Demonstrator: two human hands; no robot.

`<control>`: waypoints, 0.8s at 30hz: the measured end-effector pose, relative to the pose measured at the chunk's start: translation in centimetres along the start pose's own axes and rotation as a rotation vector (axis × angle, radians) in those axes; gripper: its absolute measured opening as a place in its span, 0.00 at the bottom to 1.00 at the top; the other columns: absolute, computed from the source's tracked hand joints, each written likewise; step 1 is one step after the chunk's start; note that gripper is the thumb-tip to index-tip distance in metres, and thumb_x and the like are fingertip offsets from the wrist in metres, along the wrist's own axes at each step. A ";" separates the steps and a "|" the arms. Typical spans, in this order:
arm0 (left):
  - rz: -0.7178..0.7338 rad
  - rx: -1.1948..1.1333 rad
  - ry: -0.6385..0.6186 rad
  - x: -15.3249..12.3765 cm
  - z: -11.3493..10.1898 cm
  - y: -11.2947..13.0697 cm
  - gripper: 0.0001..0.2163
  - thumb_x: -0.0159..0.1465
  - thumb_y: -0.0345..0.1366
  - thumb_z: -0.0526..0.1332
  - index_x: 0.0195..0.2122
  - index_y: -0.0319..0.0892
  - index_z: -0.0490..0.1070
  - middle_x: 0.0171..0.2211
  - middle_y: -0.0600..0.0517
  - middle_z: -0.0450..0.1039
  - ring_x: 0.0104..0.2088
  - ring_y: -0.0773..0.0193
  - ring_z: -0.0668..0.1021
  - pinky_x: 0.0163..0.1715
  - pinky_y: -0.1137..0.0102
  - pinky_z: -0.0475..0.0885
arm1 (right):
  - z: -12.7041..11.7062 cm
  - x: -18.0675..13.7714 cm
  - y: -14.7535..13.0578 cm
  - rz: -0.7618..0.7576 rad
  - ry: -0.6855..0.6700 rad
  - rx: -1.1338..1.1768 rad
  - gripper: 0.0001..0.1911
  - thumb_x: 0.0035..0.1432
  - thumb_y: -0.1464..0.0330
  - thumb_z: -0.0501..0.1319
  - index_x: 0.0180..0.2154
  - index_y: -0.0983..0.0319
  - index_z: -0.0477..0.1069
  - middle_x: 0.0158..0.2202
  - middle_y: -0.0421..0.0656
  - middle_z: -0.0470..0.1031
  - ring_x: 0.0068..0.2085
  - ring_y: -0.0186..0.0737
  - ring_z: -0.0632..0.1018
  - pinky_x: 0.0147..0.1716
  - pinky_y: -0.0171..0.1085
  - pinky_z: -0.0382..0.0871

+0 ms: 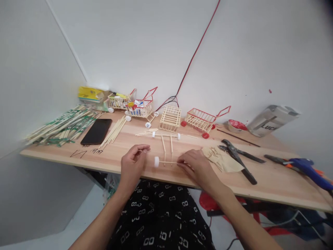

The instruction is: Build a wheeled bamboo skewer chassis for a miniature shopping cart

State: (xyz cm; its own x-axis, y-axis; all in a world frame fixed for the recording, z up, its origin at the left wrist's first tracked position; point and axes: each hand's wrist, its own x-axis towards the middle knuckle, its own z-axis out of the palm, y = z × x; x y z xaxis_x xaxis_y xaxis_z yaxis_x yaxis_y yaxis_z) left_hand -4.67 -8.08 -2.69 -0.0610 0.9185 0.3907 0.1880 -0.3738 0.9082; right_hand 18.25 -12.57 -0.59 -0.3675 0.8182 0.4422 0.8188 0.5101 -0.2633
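Observation:
On the wooden table point(273, 180) in front of me lies a small frame of thin wooden sticks point(168, 147) with white bottle-cap wheels. My right hand point(199, 168) pinches the near stick axle at its right end; a white wheel point(156, 161) sits on that axle's left end. My left hand point(134, 163) hovers just left of the wheel, fingers curled in a pinch; whether anything is in them I cannot make out.
Stick-built toy carts point(204, 119) and a stick basket point(170, 118) stand at the back. Left: a pile of wrapped chopsticks point(62, 125), a black phone point(96, 131), loose sticks point(114, 131). Right: a paper scrap point(223, 159), black pliers point(238, 156), a blue glue gun point(308, 168), a silver bag point(273, 119).

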 end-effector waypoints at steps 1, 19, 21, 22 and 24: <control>0.041 0.028 -0.005 -0.1 0.0 0.0 0.07 0.62 0.35 0.58 0.37 0.42 0.75 0.37 0.50 0.77 0.40 0.62 0.77 0.42 0.68 0.71 | 0.3 0.1 0.1 0.002 -0.014 -0.004 0.07 0.64 0.68 0.55 0.34 0.59 0.69 0.33 0.43 0.75 0.37 0.41 0.72 0.39 0.41 0.60; 0.530 0.402 -0.294 -0.7 0.8 0.0 0.05 0.62 0.31 0.60 0.38 0.44 0.73 0.38 0.51 0.77 0.48 0.56 0.69 0.49 0.58 0.63 | 1.8 0.2 -0.6 0.120 -0.017 -0.033 0.05 0.61 0.66 0.59 0.34 0.60 0.69 0.34 0.41 0.74 0.39 0.42 0.71 0.40 0.41 0.56; 0.547 0.394 -0.292 -0.7 0.8 -0.2 0.05 0.62 0.31 0.59 0.38 0.45 0.73 0.38 0.52 0.77 0.47 0.57 0.69 0.49 0.59 0.63 | 1.8 0.1 -0.7 0.151 -0.008 -0.020 0.05 0.61 0.65 0.60 0.34 0.60 0.69 0.33 0.41 0.74 0.38 0.42 0.71 0.40 0.41 0.56; 0.557 0.390 -0.294 -0.6 0.8 -0.2 0.05 0.63 0.31 0.59 0.37 0.45 0.73 0.37 0.52 0.77 0.47 0.57 0.69 0.49 0.59 0.62 | 1.8 0.1 -0.8 0.164 -0.009 -0.012 0.04 0.60 0.66 0.60 0.34 0.60 0.69 0.33 0.41 0.74 0.38 0.41 0.71 0.40 0.41 0.57; 0.566 0.393 -0.303 -0.5 0.8 -0.3 0.05 0.63 0.31 0.59 0.37 0.45 0.73 0.37 0.53 0.77 0.47 0.57 0.70 0.49 0.59 0.62 | 1.7 0.0 -0.8 0.178 -0.015 0.004 0.03 0.60 0.67 0.61 0.34 0.59 0.69 0.33 0.40 0.75 0.38 0.41 0.72 0.41 0.41 0.57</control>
State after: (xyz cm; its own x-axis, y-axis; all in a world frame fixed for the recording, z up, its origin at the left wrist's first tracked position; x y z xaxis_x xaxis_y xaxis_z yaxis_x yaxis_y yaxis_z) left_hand -3.93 -8.36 -3.24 0.4110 0.6162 0.6718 0.4498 -0.7781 0.4386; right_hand 16.80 -12.49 -1.84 -0.2235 0.8993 0.3759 0.8695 0.3582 -0.3400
